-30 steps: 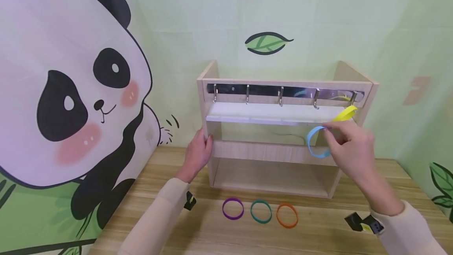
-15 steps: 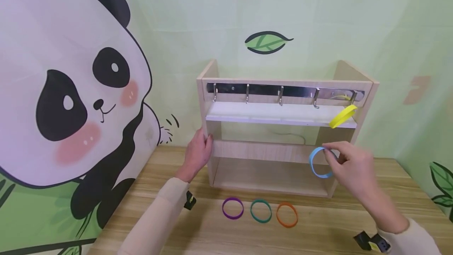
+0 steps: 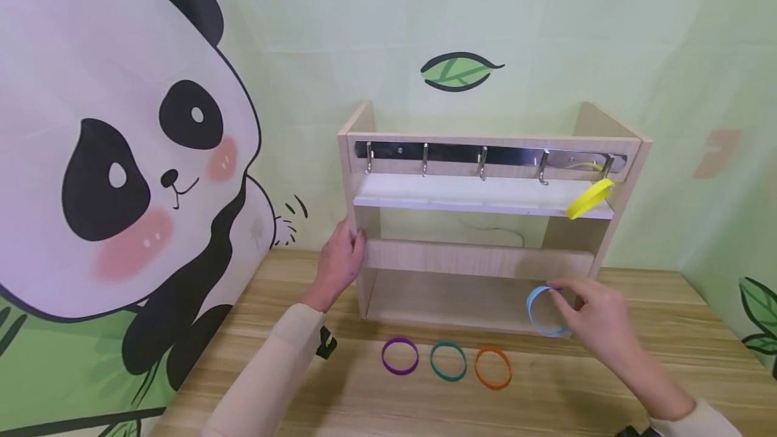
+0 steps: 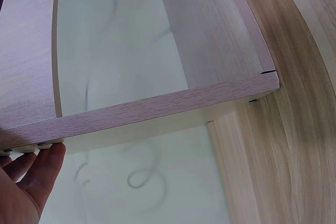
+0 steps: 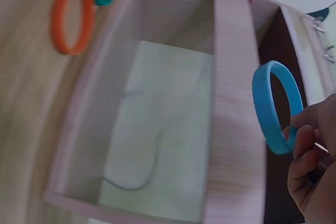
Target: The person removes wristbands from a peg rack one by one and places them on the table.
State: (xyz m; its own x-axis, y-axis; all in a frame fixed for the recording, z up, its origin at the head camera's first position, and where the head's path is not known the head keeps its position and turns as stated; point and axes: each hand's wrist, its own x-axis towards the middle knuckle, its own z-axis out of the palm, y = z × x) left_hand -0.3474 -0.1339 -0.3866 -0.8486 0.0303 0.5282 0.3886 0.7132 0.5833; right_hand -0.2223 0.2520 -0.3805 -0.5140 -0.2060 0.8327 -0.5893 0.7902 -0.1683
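Going left to right: a big cartoon panda wall print [image 3: 115,154] fills the left side, cut off by the frame edge. Next, the left hand [image 3: 338,265] grips the left side panel of the light wooden shelf rack [image 3: 479,260], fingers curled round its front edge; the left wrist view only shows a couple of fingertips [image 4: 50,158] against the wood, the rest of the hand being out of frame.

One shelf rack, standing on the wooden table [image 3: 340,396], with a chrome hook rail [image 3: 485,154] across the top. I count five hooks on it. One yellow silicone wristband [image 3: 589,198] hangs from the rightmost hook, partly hidden behind the white shelf board.

On the table in front of the rack, three bands lie flat in a row: purple silicone wristband [image 3: 399,357], green silicone wristband [image 3: 448,361], orange silicone wristband [image 3: 492,367].

Then the right hand [image 3: 597,326] pinches one blue silicone wristband [image 3: 542,311] between thumb and fingers, held upright in front of the rack's lower right opening, just above the table. Can't tell if it touches the rack. The right wrist view is blurry and shows only part of the hand.

One green leaf sticker [image 3: 458,71] on the wall above.
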